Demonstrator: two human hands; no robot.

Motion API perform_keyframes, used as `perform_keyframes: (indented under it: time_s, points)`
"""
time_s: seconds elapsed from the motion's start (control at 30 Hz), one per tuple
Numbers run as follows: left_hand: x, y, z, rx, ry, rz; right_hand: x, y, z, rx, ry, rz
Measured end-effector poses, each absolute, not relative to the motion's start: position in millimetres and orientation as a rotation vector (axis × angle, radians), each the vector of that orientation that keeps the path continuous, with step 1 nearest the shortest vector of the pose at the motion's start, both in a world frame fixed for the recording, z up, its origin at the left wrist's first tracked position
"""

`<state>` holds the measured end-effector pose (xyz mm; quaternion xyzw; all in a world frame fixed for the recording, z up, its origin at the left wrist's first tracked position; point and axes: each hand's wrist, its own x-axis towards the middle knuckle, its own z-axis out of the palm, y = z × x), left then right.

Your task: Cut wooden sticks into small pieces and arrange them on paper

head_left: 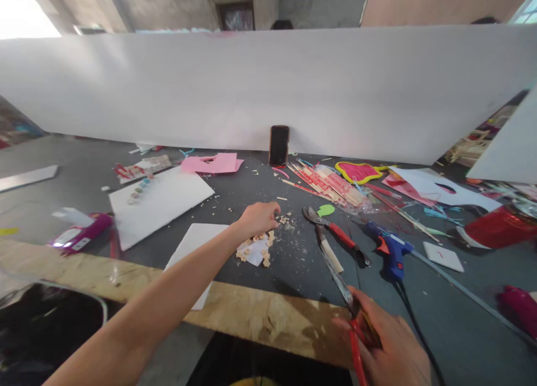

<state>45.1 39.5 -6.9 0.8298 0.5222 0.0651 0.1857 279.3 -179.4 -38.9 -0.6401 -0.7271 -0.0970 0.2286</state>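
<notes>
My left hand [258,217] reaches over the dark tabletop, its fingers curled down at a scatter of small pale wooden bits [287,221]. What the fingertips pinch, if anything, is hidden. Just below that hand lies a small white piece [254,253] edged with pale, flower-like wooden pieces [265,257]. Near the front edge, my right hand [390,341] is closed around red-handled scissors [342,288], their long metal blades pointing away from me. Red-handled pruning shears [335,232] rest on the table beyond the scissors, with a pale wooden stick [332,256] beside the blades.
A blue glue gun [392,252] with a black cord lies right, a purple one [81,232] left. White boards [159,201] and pink paper [212,163] lie left of centre. A phone [279,145] leans on the white partition [210,89]. Bundled sticks [323,182] and a red jar [503,226] are rightward.
</notes>
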Motion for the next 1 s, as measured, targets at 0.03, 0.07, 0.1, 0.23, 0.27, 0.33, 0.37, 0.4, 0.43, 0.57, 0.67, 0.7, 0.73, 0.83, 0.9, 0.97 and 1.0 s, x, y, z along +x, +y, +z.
perform_keyframes:
  time_s: [0.03,0.07,0.1,0.23,0.27,0.33,0.37,0.4,0.43,0.57,0.67,0.7,0.73,0.83,0.9,0.97,1.0]
  points:
    - [48,40,-8,2.347,1.47,0.173,279,-179,-40,-1.747,-2.01,-0.283]
    - [51,41,-9,2.357,1.467,0.168,278,-179,-40,-1.733,-2.018,-0.299]
    - [54,42,-9,2.367,1.463,0.167,278,-179,-40,-1.724,-2.027,-0.312]
    - [64,45,-9,2.411,1.434,0.167,276,-178,-41,-1.755,-2.025,-0.327]
    - [66,46,-8,2.425,1.424,0.168,276,-179,-41,-1.769,-2.023,-0.333]
    - [69,46,-6,2.452,1.404,0.172,275,-179,-42,-1.777,-2.041,-0.351]
    - [70,47,-5,2.462,1.398,0.178,275,-179,-43,-1.765,-2.057,-0.365]
    - [70,47,-5,2.468,1.398,0.187,274,-179,-44,-1.744,-2.07,-0.381]
    - [70,48,-4,2.468,1.405,0.201,274,-179,-45,-1.716,-2.08,-0.396]
    - [58,55,2,2.435,1.503,0.301,274,-179,-47,-1.665,-2.053,-0.419]
    - [42,59,8,2.4,1.584,0.349,275,-180,-49,-1.673,-2.026,-0.427]
    - [37,59,9,2.389,1.602,0.35,275,-181,-50,-1.675,-2.02,-0.425]
    - [32,59,10,2.378,1.617,0.348,275,-181,-50,-1.678,-2.013,-0.418]
    - [22,55,13,2.351,1.655,0.336,275,-181,-50,-1.682,-1.977,-0.379]
    - [18,51,15,2.344,1.663,0.325,275,-182,-50,-1.683,-1.945,-0.367]
    - [16,48,19,2.347,1.651,0.307,275,-183,-50,-1.68,-1.925,-0.359]
    - [15,47,22,2.351,1.642,0.296,274,-183,-50,-1.68,-1.917,-0.355]
